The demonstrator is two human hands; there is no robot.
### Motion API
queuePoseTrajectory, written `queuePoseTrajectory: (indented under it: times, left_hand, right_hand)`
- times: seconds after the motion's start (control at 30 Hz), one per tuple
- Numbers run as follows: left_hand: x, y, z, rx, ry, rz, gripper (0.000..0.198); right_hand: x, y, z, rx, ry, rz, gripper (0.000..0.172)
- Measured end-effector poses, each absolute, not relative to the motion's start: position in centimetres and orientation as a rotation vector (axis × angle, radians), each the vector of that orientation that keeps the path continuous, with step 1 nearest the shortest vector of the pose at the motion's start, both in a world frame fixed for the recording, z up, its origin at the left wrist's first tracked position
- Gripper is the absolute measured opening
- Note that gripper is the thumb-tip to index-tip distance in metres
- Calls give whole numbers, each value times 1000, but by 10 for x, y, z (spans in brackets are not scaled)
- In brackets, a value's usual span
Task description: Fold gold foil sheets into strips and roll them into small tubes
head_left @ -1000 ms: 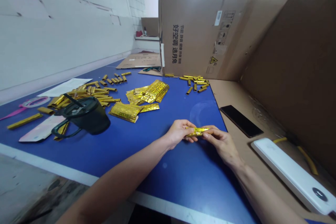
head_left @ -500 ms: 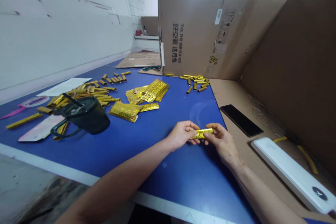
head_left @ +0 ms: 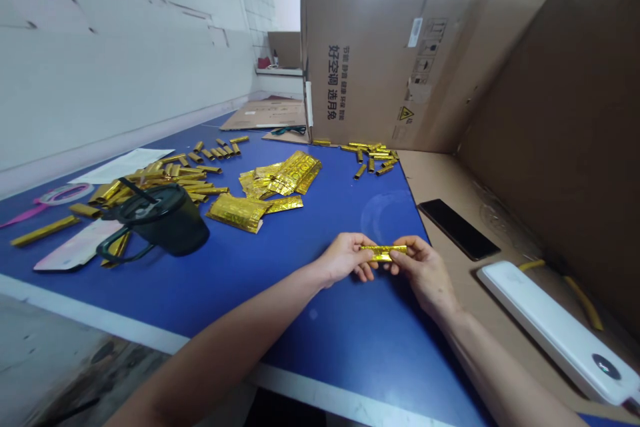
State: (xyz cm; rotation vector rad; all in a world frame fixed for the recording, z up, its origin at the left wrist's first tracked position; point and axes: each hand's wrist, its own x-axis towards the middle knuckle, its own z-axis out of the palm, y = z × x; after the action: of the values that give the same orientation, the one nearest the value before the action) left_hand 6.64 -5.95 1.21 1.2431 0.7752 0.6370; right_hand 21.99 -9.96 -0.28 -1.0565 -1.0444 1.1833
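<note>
Between my two hands, above the blue table, is a narrow strip of folded gold foil paper (head_left: pixel 383 253). My left hand (head_left: pixel 347 257) pinches its left end with the thumb on top. At the other end my right hand (head_left: pixel 419 267) grips it between thumb and fingers. Beyond my hands lie flat gold foil sheets (head_left: pixel 295 173) in a loose stack, with a thicker gold packet (head_left: pixel 237 212) in front. Short folded gold tubes (head_left: pixel 373 163) form a small heap near the cardboard wall.
A larger heap of gold tubes (head_left: pixel 200 185) lies at the left, behind a dark lidded cup (head_left: pixel 173 220) with a straw. A pink-and-white phone (head_left: pixel 70 250) and pink tape roll (head_left: pixel 65 194) are beside it. On cardboard at the right rest a black phone (head_left: pixel 459 229) and white power bank (head_left: pixel 550 330).
The gold foil strip has turned slightly and now shows more of its length between my hands. My left fingers have shifted a little; both hands stay in nearly the same place.
</note>
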Motion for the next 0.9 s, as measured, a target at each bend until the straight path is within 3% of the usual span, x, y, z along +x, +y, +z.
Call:
queuePoseTrajectory:
  times: [0.47,0.9]
  left_hand:
    - [60,-57,17,1199,706,644,26]
    - [69,-63,9,1324,796,659,15]
  right_hand:
    - [223,-97,-1,-1010,-855,1317,20]
    - [216,-102,-2,-1051,-1045,1332,16]
